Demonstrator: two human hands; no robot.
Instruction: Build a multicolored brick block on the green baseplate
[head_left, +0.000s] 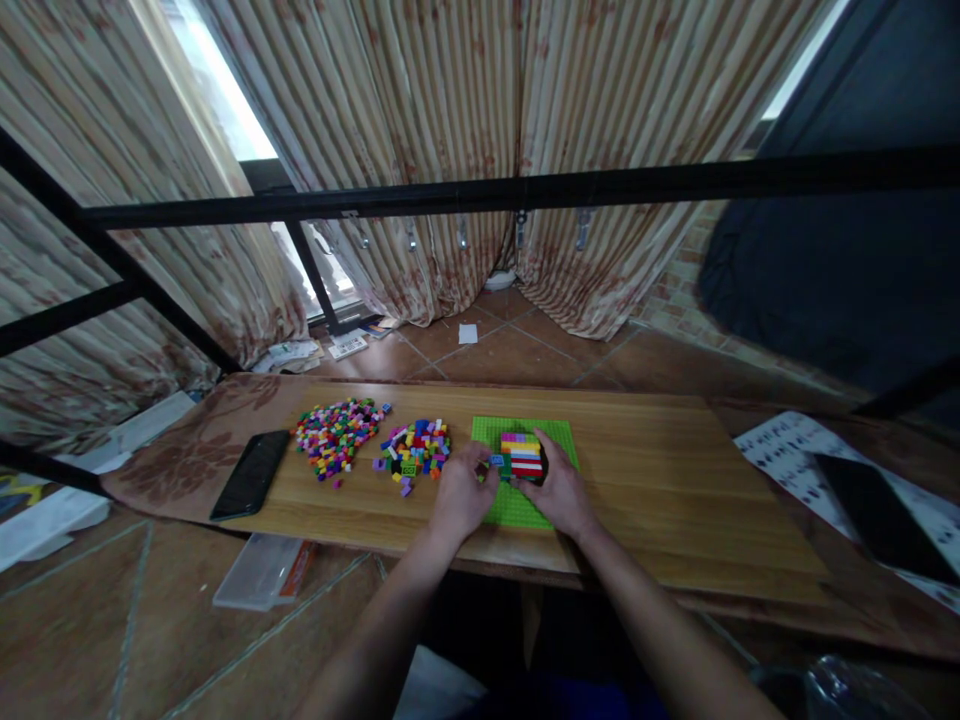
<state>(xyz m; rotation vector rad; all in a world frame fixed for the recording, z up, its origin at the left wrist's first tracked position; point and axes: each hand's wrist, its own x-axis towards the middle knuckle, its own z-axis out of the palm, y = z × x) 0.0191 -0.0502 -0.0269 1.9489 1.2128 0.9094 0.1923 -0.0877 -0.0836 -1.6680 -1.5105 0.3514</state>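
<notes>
A striped block of toy bricks [523, 455], with pink, yellow, white, red and green rows, sits over the green baseplate [525, 512]. My right hand [561, 490] curls round its right side, thumb at the near edge and fingers behind. At the block's left end, my left hand [466, 488] is closed in a pinch, its fingertips at a small blue brick [497, 461]. Whether that brick touches the block I cannot tell. Left of the baseplate lies a smaller pile of loose bricks [420, 445], and beyond it a larger pile of tiny mixed bricks [337, 435].
The wooden table top [660, 480] carries all this. A black phone [251, 475] lies at its left end. On the right, a dark tablet-like slab [885, 515] rests on a printed sheet [772, 445]. A black metal bar [480, 195] crosses before the curtains [442, 100].
</notes>
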